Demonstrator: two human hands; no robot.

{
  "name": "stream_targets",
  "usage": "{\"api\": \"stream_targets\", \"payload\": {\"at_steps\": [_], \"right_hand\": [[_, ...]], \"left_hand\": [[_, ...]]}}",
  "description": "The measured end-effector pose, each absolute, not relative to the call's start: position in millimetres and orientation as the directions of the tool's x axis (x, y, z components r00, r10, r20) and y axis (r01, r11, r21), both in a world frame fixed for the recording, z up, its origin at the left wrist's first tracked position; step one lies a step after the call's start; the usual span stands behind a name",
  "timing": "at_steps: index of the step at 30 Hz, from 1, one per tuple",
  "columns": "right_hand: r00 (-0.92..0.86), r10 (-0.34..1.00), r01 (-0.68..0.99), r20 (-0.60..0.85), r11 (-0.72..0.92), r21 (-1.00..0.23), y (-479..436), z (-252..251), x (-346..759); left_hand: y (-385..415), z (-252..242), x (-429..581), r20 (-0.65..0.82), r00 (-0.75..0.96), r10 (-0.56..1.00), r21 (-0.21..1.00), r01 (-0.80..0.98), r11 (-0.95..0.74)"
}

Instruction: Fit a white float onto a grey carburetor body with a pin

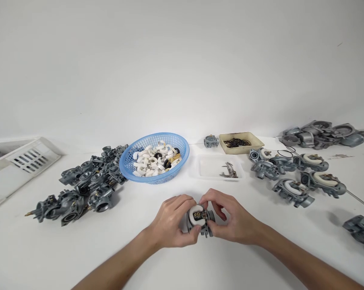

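A grey metal carburetor (pixel 205 230) is between my two hands at the front of the table, its open float side facing up. A white C-shaped float (pixel 193 215) sits in it around two brass jets. My left hand (pixel 176 219) is closed around the carburetor's left side, thumb near the float's lower end. With fingers curled, my right hand (pixel 230 215) grips the right side, its thumb and fingertips by the float's hinge end.
A blue basket (pixel 154 180) holds white floats. Carburetor bodies (pixel 94 177) pile up at left. A clear tray (pixel 206 167) has small metal pieces; a beige tray (pixel 240 150) has black rings. Float-fitted carburetors (pixel 295 189) and grey bowls (pixel 323 135) lie right. A white crate (pixel 27 161) stands far left.
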State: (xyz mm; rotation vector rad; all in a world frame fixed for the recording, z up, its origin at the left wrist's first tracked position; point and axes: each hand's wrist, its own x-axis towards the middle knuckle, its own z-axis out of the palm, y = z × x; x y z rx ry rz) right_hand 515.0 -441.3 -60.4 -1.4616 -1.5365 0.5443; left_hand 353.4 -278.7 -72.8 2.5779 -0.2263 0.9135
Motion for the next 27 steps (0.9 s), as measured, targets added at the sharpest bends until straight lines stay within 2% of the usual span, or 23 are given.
{"api": "stream_targets", "payload": {"at_steps": [19,27], "right_hand": [[0.142,0.950,0.518,0.279,0.169,-0.839,-441.5,-63.5,515.6],[0.129,0.941,0.530,0.314,0.202,-0.824,-443.1,-63.5,516.4]], "left_hand": [[-278.6,-74.5,353.0,0.629,0.777,-0.030,0.302,-0.280,-0.911],[-278.2,-72.3,352.6,0.627,0.779,-0.031,0.290,-0.270,-0.918]]}}
